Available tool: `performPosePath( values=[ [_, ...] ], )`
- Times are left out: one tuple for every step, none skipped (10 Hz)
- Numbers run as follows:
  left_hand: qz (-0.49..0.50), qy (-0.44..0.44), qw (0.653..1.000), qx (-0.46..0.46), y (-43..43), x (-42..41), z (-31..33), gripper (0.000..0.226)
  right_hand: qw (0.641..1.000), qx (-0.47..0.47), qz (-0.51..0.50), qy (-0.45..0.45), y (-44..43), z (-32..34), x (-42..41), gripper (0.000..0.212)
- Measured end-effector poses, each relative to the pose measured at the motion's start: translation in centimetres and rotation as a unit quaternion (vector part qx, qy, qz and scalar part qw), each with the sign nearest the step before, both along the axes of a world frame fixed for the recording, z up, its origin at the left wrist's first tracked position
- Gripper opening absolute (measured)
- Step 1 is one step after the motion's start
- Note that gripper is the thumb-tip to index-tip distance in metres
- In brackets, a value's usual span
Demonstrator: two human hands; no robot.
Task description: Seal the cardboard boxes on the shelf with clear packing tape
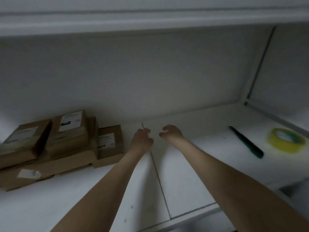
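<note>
two bare hands, my left hand (142, 139) and my right hand (170, 133), hung side by side over the middle of the shelf (192, 173), fingers loosely curled, holding nothing. about five cardboard boxes (66, 148) sat stacked by its left edge; blur hid the exact count. one tape roll (286, 140) and one green knife (246, 142) lay near the right edge.

Arms outstretched side by side, left hand (142, 139) and right hand (170, 133) loosely curled.

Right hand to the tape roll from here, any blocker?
Probably yes. The right hand holds nothing, and only the green knife lies flat on the shelf between it and the tape roll; reaching over it looks easy.
</note>
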State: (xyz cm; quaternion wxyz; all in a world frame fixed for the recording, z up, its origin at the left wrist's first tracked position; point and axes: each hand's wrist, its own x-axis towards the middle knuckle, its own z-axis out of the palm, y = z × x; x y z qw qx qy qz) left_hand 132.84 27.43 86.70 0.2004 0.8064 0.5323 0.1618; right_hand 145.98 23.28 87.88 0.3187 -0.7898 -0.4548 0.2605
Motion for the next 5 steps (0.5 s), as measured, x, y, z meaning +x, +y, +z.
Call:
performPosePath(
  values=[
    [-0.064,-0.005,0.998,-0.006,-2.3,6.2,-0.5,0.048,0.996,-0.016,-0.062,-0.059,-3.4,-0.2,6.6,0.044],
    [-0.105,-0.003,0.994,-0.007,-4.9,12.6,-0.6,0.048,0.989,-0.042,-0.104,-0.091,-6.8,-0.8,13.3,0.046],
    [-0.123,-0.009,0.992,-0.009,-7.4,18.8,-0.6,0.048,0.983,-0.063,-0.130,-0.116,-9.6,-2.1,19.9,0.046],
    [-0.133,-0.012,0.991,-0.022,-9.7,23.9,-1.3,0.047,0.972,-0.096,-0.153,-0.152,-12.4,-3.4,25.5,0.052],
    [-0.124,-0.020,0.991,-0.041,-11.5,27.6,-2.0,0.047,0.967,-0.126,-0.151,-0.160,-14.1,-4.9,29.5,0.063]
  ],
)
